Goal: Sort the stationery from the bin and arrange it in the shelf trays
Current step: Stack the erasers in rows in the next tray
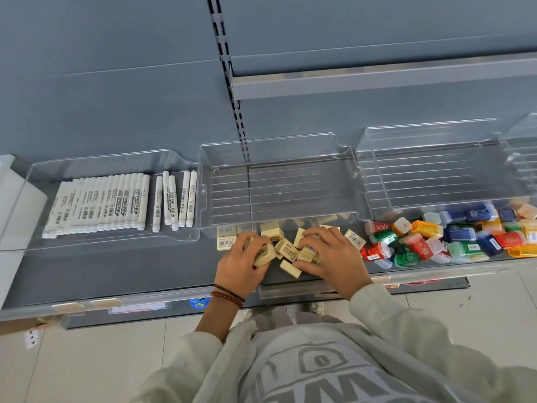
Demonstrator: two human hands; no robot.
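Note:
A loose heap of cream erasers (286, 250) lies on the grey shelf (116, 271) in front of the middle clear tray (279, 181), which holds nothing. My left hand (239, 264) grips a few erasers at the heap's left side. My right hand (331, 257) curls over erasers at its right side. More erasers lie under the tray's front edge. The left clear tray (29, 199) holds rows of white markers (101, 205).
Several coloured plastic sharpeners (453, 238) are piled on the shelf at the right, in front of another clear tray (436, 167). An upper shelf edge (377, 82) runs above. Tiled floor (87, 359) lies below the shelf front.

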